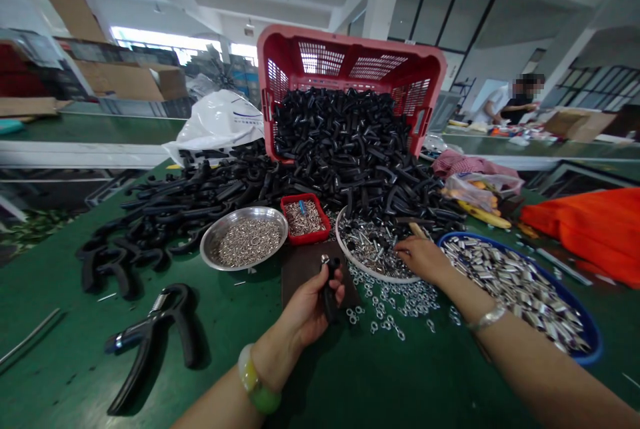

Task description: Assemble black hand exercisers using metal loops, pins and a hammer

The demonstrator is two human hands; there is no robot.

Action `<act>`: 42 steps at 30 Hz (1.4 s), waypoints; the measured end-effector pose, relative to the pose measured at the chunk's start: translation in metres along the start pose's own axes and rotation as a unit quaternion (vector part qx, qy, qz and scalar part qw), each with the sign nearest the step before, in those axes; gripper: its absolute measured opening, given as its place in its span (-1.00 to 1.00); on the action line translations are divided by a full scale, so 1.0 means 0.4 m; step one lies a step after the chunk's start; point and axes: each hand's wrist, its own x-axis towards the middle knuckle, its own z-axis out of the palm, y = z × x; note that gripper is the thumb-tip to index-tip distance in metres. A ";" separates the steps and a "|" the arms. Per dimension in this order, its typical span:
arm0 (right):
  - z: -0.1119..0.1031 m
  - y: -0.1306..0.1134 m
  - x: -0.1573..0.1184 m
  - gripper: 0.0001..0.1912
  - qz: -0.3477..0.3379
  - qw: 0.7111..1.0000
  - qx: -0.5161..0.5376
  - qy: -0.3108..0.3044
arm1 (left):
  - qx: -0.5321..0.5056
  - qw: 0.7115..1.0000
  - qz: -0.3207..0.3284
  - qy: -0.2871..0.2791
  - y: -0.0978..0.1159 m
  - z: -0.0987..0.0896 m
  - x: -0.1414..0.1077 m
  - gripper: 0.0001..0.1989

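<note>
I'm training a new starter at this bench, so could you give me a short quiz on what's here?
1. Which hand is nearest the white round plate?
2. True or false: the red crate is tipped, with black plastic handles heaped out of it onto the green table.
3. Fill in the blank: the tray of silver metal sleeves has a ____ rim.

Key: 1. The right hand. 2. True. 3. Blue.
</note>
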 end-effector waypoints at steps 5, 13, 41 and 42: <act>-0.027 -0.101 -0.003 -0.81 -0.002 0.984 0.165 0.062 | -0.018 0.996 -0.078 -0.038 -0.013 -0.009 0.011 -0.79; -0.040 -0.311 -0.037 -0.80 -0.150 0.969 0.179 0.080 | -0.069 0.992 -0.089 -0.049 -0.011 -0.018 0.013 -0.73; -0.045 -0.004 0.076 -0.65 -0.019 0.996 0.020 -0.082 | 0.006 0.999 0.012 0.042 0.029 -0.005 0.021 -0.76; -0.038 -0.005 0.083 -0.66 -0.028 0.996 0.016 -0.080 | 0.003 0.999 0.004 0.033 0.030 -0.007 0.020 -0.76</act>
